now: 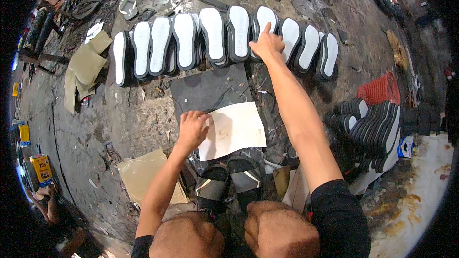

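Observation:
My left hand (192,130) is closed on the left edge of a white sheet (236,131), which lies partly over a dark mat (210,88) in front of my feet. Stretched forward, my right hand (270,44) has its index finger and thumb spread and touches a white-topped sole (266,19) in a long curved row. Grey-black edges show around the white tops, and several of the row's soles (212,26) are stacked. The palm side of my right hand is hidden.
To the right stand bundled dark soles (375,129) beside a red basket (380,88). Tan sheets (86,67) lie at far left, another tan sheet (148,177) near my left forearm. Loose sandals (128,5) lie beyond the row. At lower left, another person's hand (45,192) is by a yellow tin (42,169).

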`<state>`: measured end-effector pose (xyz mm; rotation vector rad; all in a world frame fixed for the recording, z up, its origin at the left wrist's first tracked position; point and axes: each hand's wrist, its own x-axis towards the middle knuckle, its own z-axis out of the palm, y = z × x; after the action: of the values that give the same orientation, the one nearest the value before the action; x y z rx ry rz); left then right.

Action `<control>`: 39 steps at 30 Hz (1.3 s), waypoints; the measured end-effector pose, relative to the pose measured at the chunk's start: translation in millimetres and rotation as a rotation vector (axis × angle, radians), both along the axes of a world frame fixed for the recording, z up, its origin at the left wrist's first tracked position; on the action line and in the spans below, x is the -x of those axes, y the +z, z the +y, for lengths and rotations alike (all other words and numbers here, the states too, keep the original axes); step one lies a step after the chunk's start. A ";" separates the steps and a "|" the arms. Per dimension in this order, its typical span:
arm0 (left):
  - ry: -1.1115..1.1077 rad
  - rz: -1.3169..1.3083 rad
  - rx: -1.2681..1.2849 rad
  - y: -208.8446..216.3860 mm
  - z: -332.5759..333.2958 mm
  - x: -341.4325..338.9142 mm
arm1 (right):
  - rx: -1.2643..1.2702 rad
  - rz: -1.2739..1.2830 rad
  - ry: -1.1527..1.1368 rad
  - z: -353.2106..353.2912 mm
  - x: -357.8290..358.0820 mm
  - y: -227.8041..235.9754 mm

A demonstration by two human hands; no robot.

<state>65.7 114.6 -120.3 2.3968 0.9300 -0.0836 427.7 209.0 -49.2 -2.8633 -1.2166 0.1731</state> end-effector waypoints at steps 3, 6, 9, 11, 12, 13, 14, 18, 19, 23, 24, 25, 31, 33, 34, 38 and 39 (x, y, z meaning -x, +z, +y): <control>0.211 -0.295 -0.021 -11.0 7.3 40.6 | -0.070 0.140 -0.096 13.6 21.6 17.8; 0.421 -0.226 -0.148 -20.6 -12.5 51.9 | -0.167 0.326 -0.274 3.9 10.7 18.3; 0.446 -0.072 -0.213 -20.3 -39.6 48.7 | -0.208 0.373 -0.327 6.1 2.3 10.7; 0.487 -0.150 -0.178 -17.4 -39.3 45.3 | -0.209 0.405 -0.368 16.7 0.1 11.6; 0.483 -0.126 -0.189 -12.6 -40.4 43.4 | -0.211 0.419 -0.389 18.5 -0.5 11.7; 0.478 -0.103 -0.200 -7.5 -43.1 41.3 | -0.197 0.383 -0.390 16.1 -0.4 10.5; 0.481 -0.076 -0.215 0.1 -44.5 38.5 | -0.185 0.352 -0.382 16.5 5.3 14.3; 0.747 -0.527 0.246 18.4 -70.4 19.1 | -0.222 0.650 -0.329 11.7 -4.4 27.6; 0.838 -0.504 0.471 25.3 -77.8 13.5 | -0.287 0.800 -0.354 9.5 -12.7 25.3; 0.332 -0.650 0.516 32.2 -106.6 -1.3 | -0.588 1.035 -0.534 15.2 -9.7 35.2; 0.278 -0.492 0.492 29.2 -109.3 -2.9 | -0.594 1.154 -0.491 15.4 -1.6 43.9; 0.243 -0.405 0.424 26.4 -111.5 -3.5 | -0.579 1.289 -0.511 13.3 8.7 50.7; 0.201 -0.256 0.291 33.9 -107.0 -18.9 | -0.880 1.342 -0.390 -31.6 12.8 38.5; 0.255 -0.321 0.350 32.2 -102.4 -13.5 | -1.072 1.352 -0.292 -65.3 21.1 41.7; 0.277 -0.355 0.384 30.7 -102.9 -10.2 | -1.198 1.584 -0.231 -87.1 26.2 47.7; 1.011 -0.707 0.592 35.0 -95.4 29.2 | -0.900 1.541 -0.037 -169.8 90.8 30.6; 1.192 -0.856 0.404 31.5 -97.6 40.1 | -0.848 1.488 -0.042 -184.0 121.2 27.8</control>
<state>25.6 17.0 -88.8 1.0095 1.4867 0.9889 306.5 24.9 -21.5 -1.3112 -0.5797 1.1385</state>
